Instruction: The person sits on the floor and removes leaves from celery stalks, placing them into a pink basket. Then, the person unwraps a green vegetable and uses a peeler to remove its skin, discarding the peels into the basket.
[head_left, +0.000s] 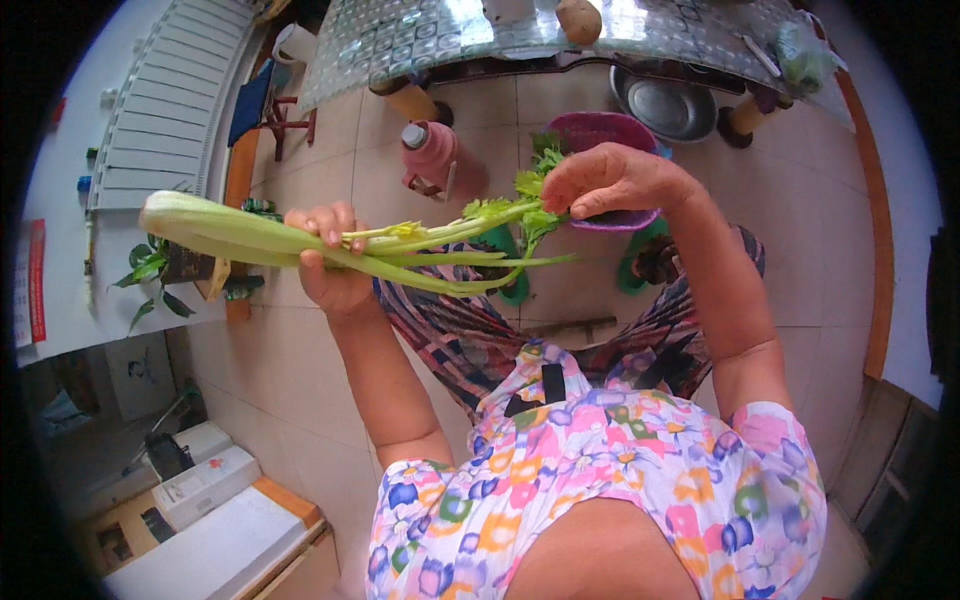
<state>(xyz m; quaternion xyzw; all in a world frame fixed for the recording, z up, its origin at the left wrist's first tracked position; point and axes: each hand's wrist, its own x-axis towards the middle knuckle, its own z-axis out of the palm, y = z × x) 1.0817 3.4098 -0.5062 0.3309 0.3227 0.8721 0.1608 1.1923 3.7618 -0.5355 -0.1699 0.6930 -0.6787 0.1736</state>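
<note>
A bunch of celery (225, 232) lies sideways in front of me, its thick pale base to the left and its leafy tops to the right. My left hand (330, 255) is closed around the stalks near their middle. At the leafy end, my right hand (622, 180) has its fingers curled by the leaves; whether it pinches any of them is hidden. Below and behind my right hand is a purple plastic basket (604, 129), partly covered by the hand and the leaves.
A pink thermos flask (446, 161) stands on the tiled floor beyond the celery. Farther off are a metal basin (667, 105) and a table (420, 45) with a patterned cover, bearing a potato-like brown thing (578, 21) and a plastic bag (804, 56). A potted plant (154, 262) is at left.
</note>
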